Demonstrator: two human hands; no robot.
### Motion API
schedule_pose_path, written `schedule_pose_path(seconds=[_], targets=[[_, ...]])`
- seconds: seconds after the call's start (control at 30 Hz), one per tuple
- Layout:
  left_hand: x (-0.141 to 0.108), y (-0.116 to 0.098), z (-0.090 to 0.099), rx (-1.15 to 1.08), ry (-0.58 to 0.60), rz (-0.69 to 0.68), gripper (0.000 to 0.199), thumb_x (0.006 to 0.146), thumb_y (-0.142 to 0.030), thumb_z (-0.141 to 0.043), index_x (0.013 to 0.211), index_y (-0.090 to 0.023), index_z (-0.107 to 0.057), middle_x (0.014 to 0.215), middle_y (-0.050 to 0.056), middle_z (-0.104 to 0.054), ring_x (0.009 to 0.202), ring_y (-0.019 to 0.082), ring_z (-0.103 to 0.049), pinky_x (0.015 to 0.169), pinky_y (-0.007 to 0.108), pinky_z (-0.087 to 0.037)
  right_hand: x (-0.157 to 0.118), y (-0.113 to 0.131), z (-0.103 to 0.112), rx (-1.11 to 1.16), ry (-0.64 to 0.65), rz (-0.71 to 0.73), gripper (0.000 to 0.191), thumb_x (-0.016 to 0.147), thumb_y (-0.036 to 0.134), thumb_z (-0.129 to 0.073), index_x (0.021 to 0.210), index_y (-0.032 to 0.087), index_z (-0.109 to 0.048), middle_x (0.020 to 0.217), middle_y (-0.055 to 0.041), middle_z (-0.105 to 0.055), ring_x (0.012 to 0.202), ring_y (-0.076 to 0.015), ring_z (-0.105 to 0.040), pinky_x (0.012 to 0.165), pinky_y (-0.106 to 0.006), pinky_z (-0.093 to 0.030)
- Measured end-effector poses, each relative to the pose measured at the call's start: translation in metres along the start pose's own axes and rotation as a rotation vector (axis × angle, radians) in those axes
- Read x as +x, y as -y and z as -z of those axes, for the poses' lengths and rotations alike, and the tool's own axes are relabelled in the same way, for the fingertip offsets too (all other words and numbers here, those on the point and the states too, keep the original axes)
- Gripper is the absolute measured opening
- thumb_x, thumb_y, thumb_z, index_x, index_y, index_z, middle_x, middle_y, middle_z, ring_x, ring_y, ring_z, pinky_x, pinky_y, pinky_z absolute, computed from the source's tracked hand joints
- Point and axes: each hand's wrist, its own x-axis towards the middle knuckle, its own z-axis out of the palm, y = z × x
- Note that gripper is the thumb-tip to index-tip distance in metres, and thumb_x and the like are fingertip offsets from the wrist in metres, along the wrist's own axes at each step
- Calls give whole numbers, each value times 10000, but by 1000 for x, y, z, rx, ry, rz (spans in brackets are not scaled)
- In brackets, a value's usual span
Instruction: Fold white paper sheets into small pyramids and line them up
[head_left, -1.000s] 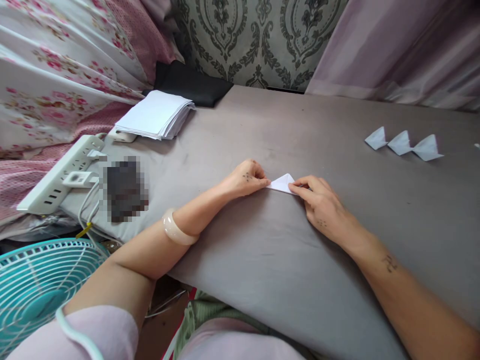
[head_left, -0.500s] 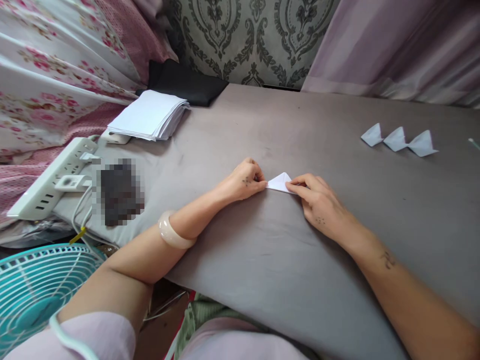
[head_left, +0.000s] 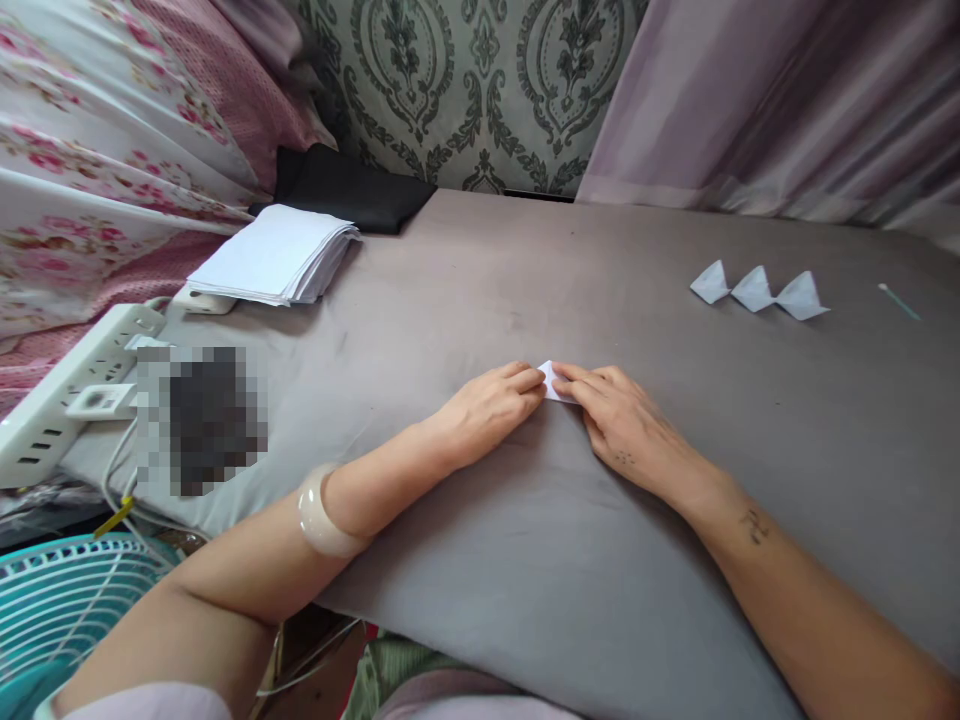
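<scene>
now that the left hand (head_left: 499,405) has shifted from the corner of the folded white paper (head_left: 550,382) onto its left part, the work seems centred near its peak. the left fingers are curled, while the right hand (head_left: 628,422) has nearly straight ones; both touch the paper on the grey surface (head_left: 480,560), though i cannot tell whether either pinches it. beyond, to the right, sit three folded paper pieces (head_left: 752,289).

Folded paper (head_left: 550,383): on the bench (head_left: 487,270), between left hand (head_left: 491,412) and right hand (head_left: 626,420)
Three folded pieces (head_left: 753,288): in a row, behind the right hand, farther right
Thin stick (head_left: 899,301): right of that row
Paper stack (head_left: 270,250): back left
Power strip (head_left: 79,385): left edge, before the stack
Fan (head_left: 82,590): before the strip
</scene>
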Motion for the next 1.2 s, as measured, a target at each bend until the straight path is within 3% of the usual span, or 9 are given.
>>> schedule_pose_path(seconds=[0.1,0.2,0.37,0.6,0.8,1.0,1.2], targets=[[1,-9,6,64,123,55,316,950,-112,-332,1159,-62,-563,1138,142,-590,1055,227,-534,893,326,-496,1,-1,2,3,39,-29,489,859,36,-387,1283,235,-527,1427,-3,-509,1019,-220,-531,897,-419,-484],[1,-13,9,90,173,83,364,917,-70,-334,1237,-60,-508,1156,143,-590,1035,234,-550,881,345,-507,2,-2,3,49,46,-67,511,859,50,-402,1312,261,-508,1372,-9,-559,1032,-217,-536,903,-417,-482],[-2,-6,8,4,134,92,469,846,-3,-349,1297,-85,-450,1177,129,-597,1056,223,-549,894,336,-500,2,-3,3,156,10,-81,536,872,56,-396,1359,264,-473,1259,-19,-634,1044,-203,-532,928,-394,-472],[-4,-4,8,4,127,78,527,895,-46,-316,1412,-144,-344,1190,108,-587,1055,210,-531,876,326,-497,1,-2,3,158,16,-82,519,870,51,-379,1323,267,-508,1358,-9,-569,1044,-202,-531,947,-419,-457],[-5,-3,3,73,145,42,457,899,-81,-340,1343,-120,-441,1185,131,-559,1038,217,-511,832,304,-501,0,-8,0,198,1,-44,471,876,67,-372,1265,258,-554,1400,-3,-535,1063,-203,-535,956,-428,-459],[-5,-3,0,99,90,39,473,875,-59,-361,1328,-146,-463,1316,115,-518,1057,211,-518,810,294,-517,-8,7,-1,154,-213,-64,417,895,89,-365,1203,230,-610,1227,-96,-589,1122,-242,-538,929,-429,-474],[-4,-7,-1,70,77,39,451,895,-73,-353,1326,-120,-476,1394,115,-498,1201,231,-489,928,323,-501,-13,33,2,-97,-71,-55,363,934,194,-382,1218,156,-605,1087,-137,-614,976,-271,-552,850,-428,-469]])
